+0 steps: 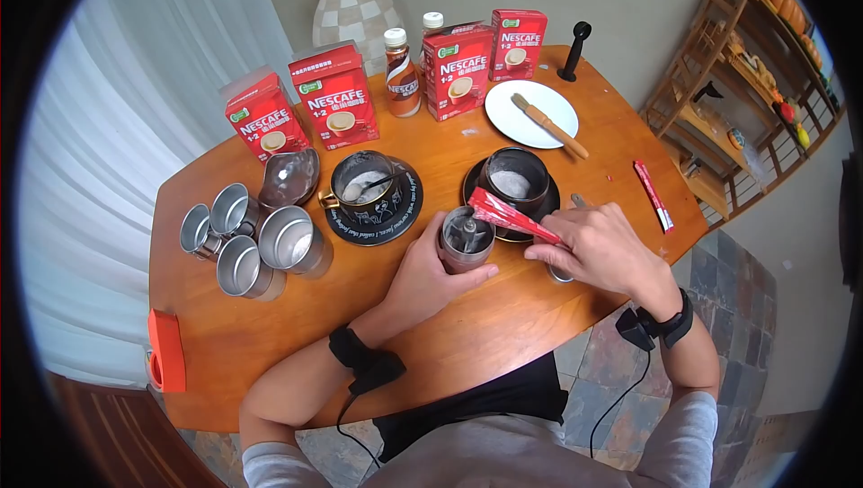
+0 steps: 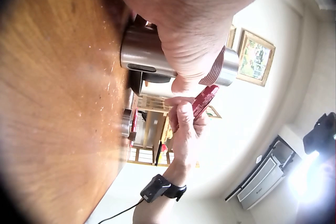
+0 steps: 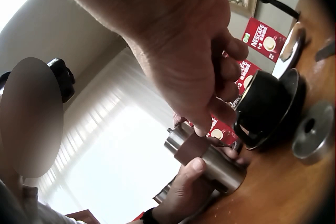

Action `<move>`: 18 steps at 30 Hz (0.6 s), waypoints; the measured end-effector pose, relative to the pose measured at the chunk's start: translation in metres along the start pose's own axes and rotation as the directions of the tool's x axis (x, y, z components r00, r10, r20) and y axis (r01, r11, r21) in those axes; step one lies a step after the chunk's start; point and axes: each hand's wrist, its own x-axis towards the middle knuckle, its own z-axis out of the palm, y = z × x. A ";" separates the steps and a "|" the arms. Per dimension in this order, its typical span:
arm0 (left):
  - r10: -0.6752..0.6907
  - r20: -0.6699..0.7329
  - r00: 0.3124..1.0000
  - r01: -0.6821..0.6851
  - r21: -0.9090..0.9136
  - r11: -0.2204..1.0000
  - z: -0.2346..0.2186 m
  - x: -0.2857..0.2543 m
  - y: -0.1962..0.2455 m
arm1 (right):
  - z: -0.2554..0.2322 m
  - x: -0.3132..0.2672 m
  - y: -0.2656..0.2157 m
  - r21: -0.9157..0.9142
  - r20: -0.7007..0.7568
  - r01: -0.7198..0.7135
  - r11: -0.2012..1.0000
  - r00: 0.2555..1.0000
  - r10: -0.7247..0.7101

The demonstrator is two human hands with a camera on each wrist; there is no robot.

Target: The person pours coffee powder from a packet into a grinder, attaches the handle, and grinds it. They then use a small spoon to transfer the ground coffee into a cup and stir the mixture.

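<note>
Near the centre of the head view, the left hand [image 1: 422, 274] curls round a metal canister [image 1: 466, 259], thumb on its near side and fingers behind. The canister stands upright on the wooden table [image 1: 378, 380], its mouth turned up to the camera, with a small shaft inside.

Just right of centre, the right hand [image 1: 604, 247] pinches a red sachet [image 1: 517, 220] between thumb and fingers. The sachet slants from that hand toward the upper left, its far end over the canister's rim; whether the two touch, I cannot tell. The hands are near each other but separate, the canister at the left one, the sachet bridging the space.

Just above the sachet sits a black cup [image 1: 488, 173] with pale powder in it, on a dark saucer [image 1: 555, 195]. Left of centre, a gold-handled cup [image 1: 364, 211] holding a spoon [image 1: 378, 185] rests on a round black mat [image 1: 410, 193]. Metal cups [image 1: 307, 259] cluster at the left. Right of the right hand, near the table's edge, lies another red stick [image 1: 653, 196]. In the right wrist view, a metal ring [image 3: 320, 137] lies at the right edge, below the black cup's saucer.
</note>
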 end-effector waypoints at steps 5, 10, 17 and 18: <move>-0.010 0.001 1.000 0.010 0.025 1.000 -0.001 0.000 -0.001 | -0.005 -0.001 0.001 -0.013 0.013 -0.038 0.999 0.999 0.038; -0.005 -0.006 1.000 0.006 0.060 0.998 0.000 0.000 0.001 | -0.015 0.000 0.001 -0.041 -0.041 -0.045 0.998 0.998 0.043; -0.023 0.011 1.000 0.023 0.014 1.000 -0.001 0.000 0.001 | -0.039 0.006 -0.007 -0.088 -0.032 -0.046 0.995 0.999 0.043; -0.022 0.009 1.000 0.022 0.010 1.000 -0.001 0.000 0.001 | -0.042 0.007 -0.009 -0.102 -0.027 -0.063 0.993 0.998 0.061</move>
